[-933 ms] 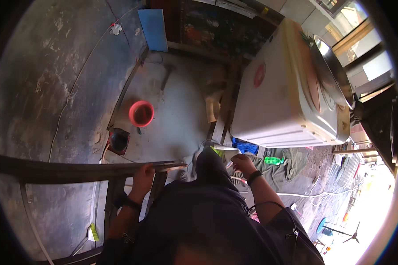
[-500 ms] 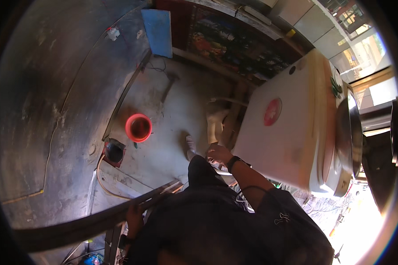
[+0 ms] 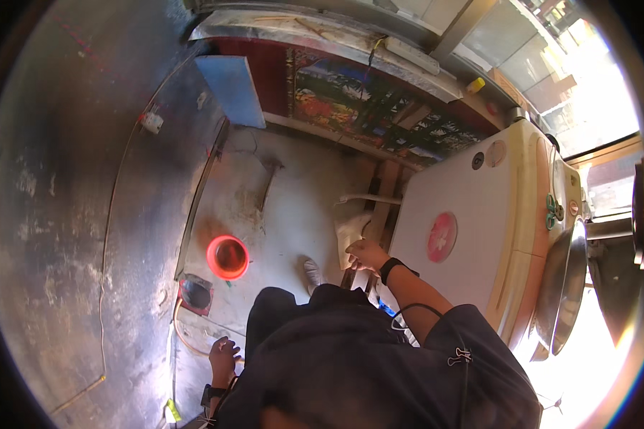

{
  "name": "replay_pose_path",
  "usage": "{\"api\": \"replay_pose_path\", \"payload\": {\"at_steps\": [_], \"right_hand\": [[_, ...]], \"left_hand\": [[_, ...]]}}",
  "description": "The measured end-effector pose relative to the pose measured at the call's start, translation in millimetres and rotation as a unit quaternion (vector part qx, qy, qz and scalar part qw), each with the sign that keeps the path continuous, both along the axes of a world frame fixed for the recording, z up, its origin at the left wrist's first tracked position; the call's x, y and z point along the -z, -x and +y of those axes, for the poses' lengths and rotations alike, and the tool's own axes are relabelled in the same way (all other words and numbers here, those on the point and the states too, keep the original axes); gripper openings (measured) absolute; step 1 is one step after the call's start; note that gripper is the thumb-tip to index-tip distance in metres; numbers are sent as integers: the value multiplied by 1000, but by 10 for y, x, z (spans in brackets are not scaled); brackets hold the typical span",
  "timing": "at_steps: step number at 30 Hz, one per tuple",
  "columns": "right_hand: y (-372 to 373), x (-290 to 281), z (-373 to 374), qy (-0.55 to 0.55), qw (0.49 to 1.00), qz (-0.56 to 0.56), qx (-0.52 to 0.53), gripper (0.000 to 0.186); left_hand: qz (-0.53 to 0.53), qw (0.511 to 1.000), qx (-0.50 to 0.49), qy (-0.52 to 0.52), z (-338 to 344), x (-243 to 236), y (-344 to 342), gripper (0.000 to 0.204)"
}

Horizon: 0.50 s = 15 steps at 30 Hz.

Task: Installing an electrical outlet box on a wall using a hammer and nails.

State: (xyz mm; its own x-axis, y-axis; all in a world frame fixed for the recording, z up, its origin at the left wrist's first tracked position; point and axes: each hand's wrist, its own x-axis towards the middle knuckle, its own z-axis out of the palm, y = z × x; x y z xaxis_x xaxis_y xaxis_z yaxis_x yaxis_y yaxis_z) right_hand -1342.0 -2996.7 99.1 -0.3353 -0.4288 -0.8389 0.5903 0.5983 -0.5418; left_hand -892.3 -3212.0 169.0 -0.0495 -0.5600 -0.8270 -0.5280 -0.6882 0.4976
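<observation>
My right hand (image 3: 368,255) is in front of me with its fingers curled inward, beside the white side of a large appliance (image 3: 436,207). Whatever those fingers hold, if anything, is hidden. Low on the left, my left hand (image 3: 224,353) hangs free with its fingers loosely bent and apart. A pale hose (image 3: 187,339) runs close by it along the wall's foot. Below my right hand, a pale sheet-like piece (image 3: 348,232) leans by wooden slats (image 3: 385,189).
A red bucket (image 3: 227,275) stands on the grey floor (image 3: 293,186), near a dark round opening (image 3: 195,294). My foot (image 3: 312,272) is on the floor. A blue board (image 3: 232,89) leans at the back. Green-handled scissors (image 3: 552,211) and a metal pan (image 3: 562,293) are at the appliance's right.
My left hand has come off the dark beam, which has gone from view. My right hand has risen slightly and moved right. The whole view has shifted, showing more of the back wall.
</observation>
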Motion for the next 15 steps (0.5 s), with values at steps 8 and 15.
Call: {"api": "replay_pose_path", "payload": {"at_steps": [8,15], "right_hand": [[83,-185,114,-39,995,54,69,26],[-279,-327,160,-19,958,94,269,26]], "left_hand": [[36,990,133,-7,-1054,416,535,35],[75,962,260,33,-2169,509,1397,38]]}}
